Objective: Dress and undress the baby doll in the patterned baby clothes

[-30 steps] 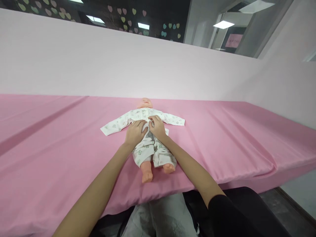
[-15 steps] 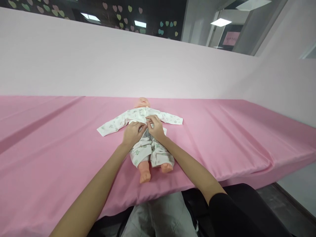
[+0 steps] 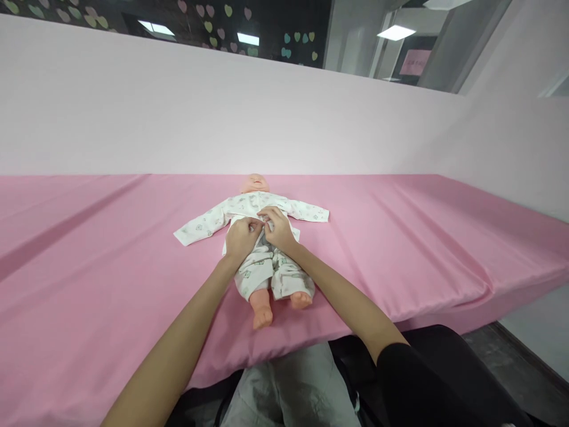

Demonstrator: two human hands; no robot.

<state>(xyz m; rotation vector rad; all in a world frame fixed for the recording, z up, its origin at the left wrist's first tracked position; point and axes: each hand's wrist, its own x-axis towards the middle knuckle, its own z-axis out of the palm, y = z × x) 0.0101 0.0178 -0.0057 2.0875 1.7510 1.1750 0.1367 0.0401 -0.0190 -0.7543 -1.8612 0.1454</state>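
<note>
A baby doll (image 3: 255, 182) lies on its back, its head toward the wall and its bare feet toward me. It wears a white printed shirt (image 3: 240, 206), both sleeves spread out, and matching white pants (image 3: 255, 277). My left hand (image 3: 240, 238) rests over the doll's waist, thumb and fingers pinched on the shirt front. Right beside it, my right hand (image 3: 279, 230) also pinches the shirt at the middle, its fingers bent. The fingertips of both hands nearly meet. Exactly which bit of cloth lies between them is too small to make out. A grey patch shows below the fingers.
A pink sheet (image 3: 111, 267) with some folds covers the table under the doll. The white wall (image 3: 222, 112) rises behind it, with a window (image 3: 267, 24) above. My lap (image 3: 288, 385) is at the table's front edge.
My hands have shifted only slightly and stay at the doll's waist; the left hand's fingers are a little more curled. The view has tilted slightly.
</note>
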